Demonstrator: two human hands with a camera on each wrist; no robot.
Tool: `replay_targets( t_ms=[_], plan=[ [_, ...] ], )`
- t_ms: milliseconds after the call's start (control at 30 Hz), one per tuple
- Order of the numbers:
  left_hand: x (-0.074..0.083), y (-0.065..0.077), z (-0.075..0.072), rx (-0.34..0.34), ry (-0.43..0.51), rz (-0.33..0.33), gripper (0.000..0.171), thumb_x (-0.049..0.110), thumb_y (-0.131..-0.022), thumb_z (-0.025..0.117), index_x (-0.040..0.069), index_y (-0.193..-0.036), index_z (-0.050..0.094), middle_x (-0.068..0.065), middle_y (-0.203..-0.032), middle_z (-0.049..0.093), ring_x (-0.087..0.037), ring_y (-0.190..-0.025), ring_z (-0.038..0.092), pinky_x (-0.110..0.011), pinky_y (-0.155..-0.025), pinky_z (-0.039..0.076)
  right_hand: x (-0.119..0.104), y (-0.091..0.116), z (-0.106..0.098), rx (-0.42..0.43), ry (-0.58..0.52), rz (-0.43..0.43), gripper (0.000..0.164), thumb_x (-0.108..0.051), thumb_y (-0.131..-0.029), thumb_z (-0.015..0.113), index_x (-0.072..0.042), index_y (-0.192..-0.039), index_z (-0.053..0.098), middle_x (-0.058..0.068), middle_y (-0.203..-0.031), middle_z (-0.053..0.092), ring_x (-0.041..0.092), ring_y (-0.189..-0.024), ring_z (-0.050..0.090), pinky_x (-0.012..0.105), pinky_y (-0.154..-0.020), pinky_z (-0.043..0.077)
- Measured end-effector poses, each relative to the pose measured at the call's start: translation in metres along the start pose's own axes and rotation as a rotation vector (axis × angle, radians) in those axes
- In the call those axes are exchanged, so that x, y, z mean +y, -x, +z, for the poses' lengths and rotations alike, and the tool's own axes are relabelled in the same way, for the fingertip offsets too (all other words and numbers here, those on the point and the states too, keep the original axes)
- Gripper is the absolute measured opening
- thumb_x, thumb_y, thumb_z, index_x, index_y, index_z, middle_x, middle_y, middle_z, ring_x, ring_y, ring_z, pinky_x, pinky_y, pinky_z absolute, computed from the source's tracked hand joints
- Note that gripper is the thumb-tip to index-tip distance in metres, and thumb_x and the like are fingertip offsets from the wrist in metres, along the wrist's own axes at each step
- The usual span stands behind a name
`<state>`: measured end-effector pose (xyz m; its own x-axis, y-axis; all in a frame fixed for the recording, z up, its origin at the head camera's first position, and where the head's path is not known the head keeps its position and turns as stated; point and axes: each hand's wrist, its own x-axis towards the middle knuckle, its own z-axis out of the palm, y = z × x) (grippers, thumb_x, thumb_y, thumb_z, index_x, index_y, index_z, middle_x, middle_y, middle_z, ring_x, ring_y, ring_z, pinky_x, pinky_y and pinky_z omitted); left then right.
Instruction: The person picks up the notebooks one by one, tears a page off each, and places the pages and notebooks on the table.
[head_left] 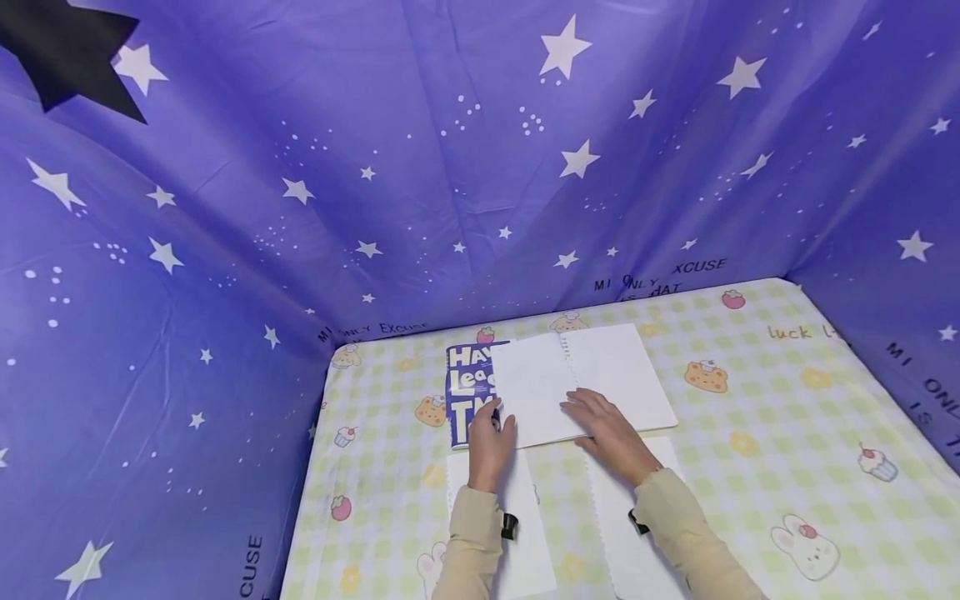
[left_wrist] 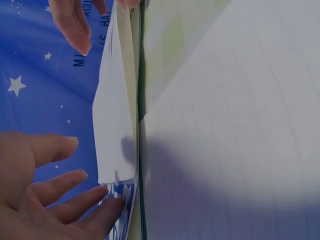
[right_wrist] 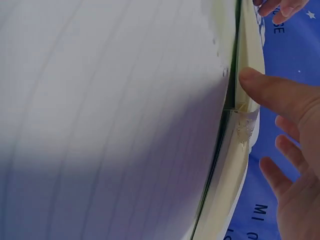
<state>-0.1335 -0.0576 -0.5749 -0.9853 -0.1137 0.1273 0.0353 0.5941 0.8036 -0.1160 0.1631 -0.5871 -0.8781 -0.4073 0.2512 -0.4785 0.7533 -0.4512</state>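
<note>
A spiral notebook lies open on the table with white pages facing up. Its left page overlaps a second notebook with a purple cover bearing large white letters. My left hand is over the purple cover's lower right, beside the page's lower left corner; its fingers look spread and loosely bent. Near the lower end of the spiral binding, my right hand rests at the notebook's front edge. Its thumb is right at that edge in the right wrist view, other fingers relaxed.
Two more white paper sheets or pads, one on the left and one on the right, lie under my forearms. A green checked cloth covers the table. Purple star-printed curtains stand behind and at both sides.
</note>
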Motion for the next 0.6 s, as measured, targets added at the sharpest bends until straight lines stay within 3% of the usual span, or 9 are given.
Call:
replay_targets(
  t_ms=[267, 600],
  plan=[
    [-0.005, -0.002, 0.001, -0.068, -0.015, -0.039, 0.041, 0.012, -0.083, 0.063, -0.004, -0.121, 0.056, -0.019, -0.118, 0.058, -0.031, -0.111, 0.053, -0.041, -0.096, 0.043, 0.003, 0.002, 0.005, -0.031, 0.029, -0.023, 0.053, -0.009, -0.081, 0.069, -0.006, -0.131, 0.05, 0.012, -0.138, 0.043, 0.028, -0.131, 0.032, 0.043, -0.106, 0.03],
    [-0.01, -0.005, 0.0, -0.068, -0.01, -0.072, 0.041, 0.013, -0.084, 0.062, -0.001, -0.122, 0.055, -0.016, -0.119, 0.057, -0.028, -0.111, 0.053, -0.039, -0.096, 0.043, 0.004, 0.007, 0.011, 0.016, -0.023, -0.032, 0.04, -0.012, -0.09, 0.059, -0.005, -0.129, 0.053, 0.012, -0.136, 0.044, 0.03, -0.13, 0.033, 0.045, -0.102, 0.034]
  ],
)
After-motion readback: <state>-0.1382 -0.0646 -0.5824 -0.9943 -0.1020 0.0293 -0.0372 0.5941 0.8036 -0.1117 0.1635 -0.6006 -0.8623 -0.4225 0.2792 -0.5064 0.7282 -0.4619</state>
